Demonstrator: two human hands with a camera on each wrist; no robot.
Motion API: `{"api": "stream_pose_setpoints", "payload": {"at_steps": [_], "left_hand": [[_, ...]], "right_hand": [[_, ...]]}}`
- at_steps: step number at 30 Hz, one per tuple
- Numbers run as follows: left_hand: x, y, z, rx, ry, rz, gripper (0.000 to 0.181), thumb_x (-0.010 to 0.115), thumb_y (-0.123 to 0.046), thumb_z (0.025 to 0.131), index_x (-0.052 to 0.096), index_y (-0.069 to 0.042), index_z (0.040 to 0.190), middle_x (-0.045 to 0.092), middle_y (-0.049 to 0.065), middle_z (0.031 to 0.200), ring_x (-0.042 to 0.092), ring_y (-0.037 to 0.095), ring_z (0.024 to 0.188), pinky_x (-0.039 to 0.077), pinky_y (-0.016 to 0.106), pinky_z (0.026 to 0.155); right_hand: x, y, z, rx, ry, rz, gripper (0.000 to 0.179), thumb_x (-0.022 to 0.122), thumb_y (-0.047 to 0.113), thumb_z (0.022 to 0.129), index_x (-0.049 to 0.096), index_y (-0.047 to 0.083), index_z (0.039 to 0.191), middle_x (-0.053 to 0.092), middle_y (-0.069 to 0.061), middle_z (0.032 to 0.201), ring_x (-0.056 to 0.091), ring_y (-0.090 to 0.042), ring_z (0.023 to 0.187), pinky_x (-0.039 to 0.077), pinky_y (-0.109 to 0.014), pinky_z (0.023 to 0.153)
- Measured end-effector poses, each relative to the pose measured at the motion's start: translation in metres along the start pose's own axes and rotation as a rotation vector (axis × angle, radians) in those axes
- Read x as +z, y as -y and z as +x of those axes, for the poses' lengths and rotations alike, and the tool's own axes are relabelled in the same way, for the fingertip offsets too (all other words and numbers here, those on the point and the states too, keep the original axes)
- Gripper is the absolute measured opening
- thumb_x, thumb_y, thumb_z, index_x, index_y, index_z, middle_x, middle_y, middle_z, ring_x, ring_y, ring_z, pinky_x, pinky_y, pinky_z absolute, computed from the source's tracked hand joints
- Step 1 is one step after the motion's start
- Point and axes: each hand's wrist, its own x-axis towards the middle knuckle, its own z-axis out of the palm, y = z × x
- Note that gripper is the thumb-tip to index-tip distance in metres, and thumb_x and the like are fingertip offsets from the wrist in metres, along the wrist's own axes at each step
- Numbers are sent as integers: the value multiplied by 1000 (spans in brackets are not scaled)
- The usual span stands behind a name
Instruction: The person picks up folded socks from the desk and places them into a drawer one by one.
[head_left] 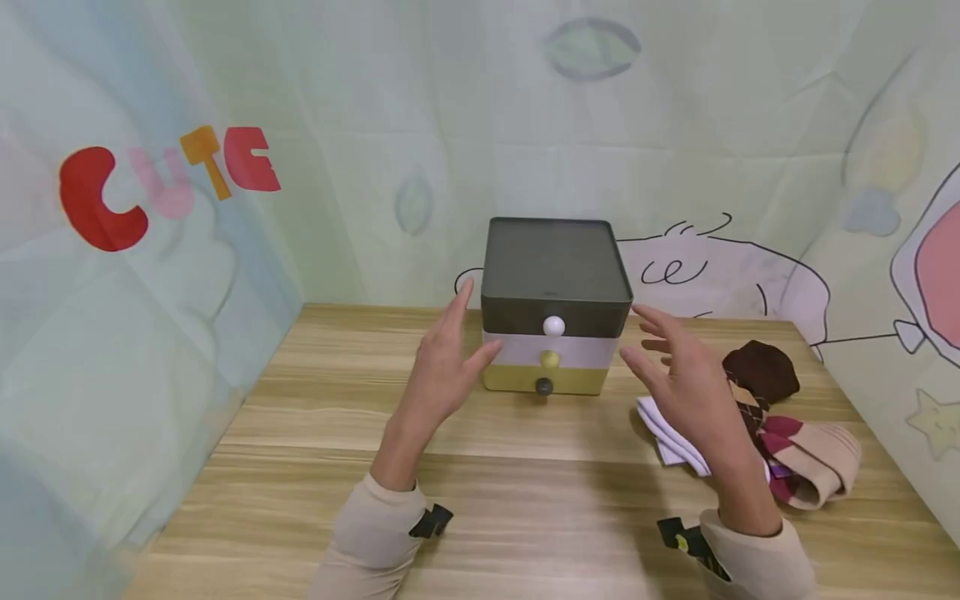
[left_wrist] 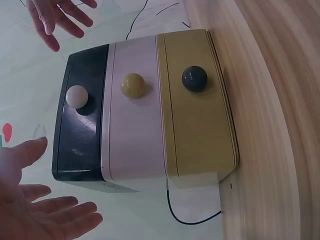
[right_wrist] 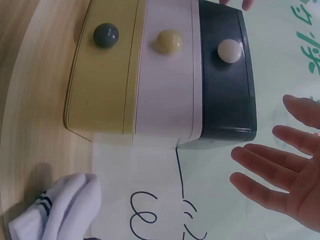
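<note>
A small three-drawer box [head_left: 557,262] stands near the back of the table, with a dark grey top tier, a pale pink middle and a mustard yellow bottom. Each tier has a round knob: white [head_left: 553,326], yellow [head_left: 550,359] and dark grey [head_left: 543,387]. To the box's left is my left hand [head_left: 442,367], fingers extended and thumb spread, holding nothing. My right hand [head_left: 686,383] mirrors it on the right side, fingers apart and also holding nothing. Both wrist views show gaps between the hands and the box. All the drawers look closed.
At the right lie folded cloth items: a white striped one [right_wrist: 60,210], a dark brown one [head_left: 761,371] and a beige and maroon one [head_left: 817,462]. They look like socks. A printed curtain [head_left: 420,108] hangs behind the wooden table [head_left: 315,433].
</note>
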Motion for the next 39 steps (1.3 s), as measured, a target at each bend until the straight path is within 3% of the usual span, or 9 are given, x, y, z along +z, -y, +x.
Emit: {"api": "stream_pose_setpoints", "payload": {"at_steps": [6, 13, 23, 31, 39], "left_hand": [[5, -1, 1, 9, -18, -76, 84, 65, -34, 87, 5, -43, 147, 18, -17, 153, 23, 8, 141, 28, 38, 113], [7, 1, 1, -1, 8, -103, 82, 64, -35, 88, 7, -42, 148, 18, -18, 153, 32, 16, 138, 31, 40, 111], [10, -1, 2, -17, 41, -120, 81, 64, -37, 87, 11, -39, 149, 24, -15, 151, 43, 26, 131, 40, 43, 104], [10, -2, 1, -9, 53, -109, 80, 62, -39, 88, 10, -40, 148, 20, -17, 152, 39, 22, 134, 38, 43, 105], [11, -3, 1, -3, 54, -90, 79, 61, -40, 88, 9, -39, 148, 20, -17, 152, 30, 11, 138, 33, 41, 109]], "right_hand": [[17, 4, 3, -27, 5, 65, 53, 55, 43, 91, 38, 35, 141, 53, -1, 135, 61, -23, 109, 51, -46, 85], [39, 8, 6, -50, 51, 162, 54, 59, 39, 90, 39, 34, 140, 63, -3, 121, 62, -19, 107, 53, -41, 82], [65, 12, 8, -89, 105, 297, 61, 60, 33, 91, 30, 37, 144, 53, -2, 134, 60, -23, 111, 54, -38, 82], [80, 15, 9, -86, 131, 391, 67, 62, 30, 89, 26, 37, 145, 45, 6, 140, 59, -23, 112, 53, -39, 85], [83, 19, 8, -84, 147, 479, 67, 63, 26, 89, 27, 34, 145, 45, -3, 140, 58, -26, 114, 53, -38, 86]]}}
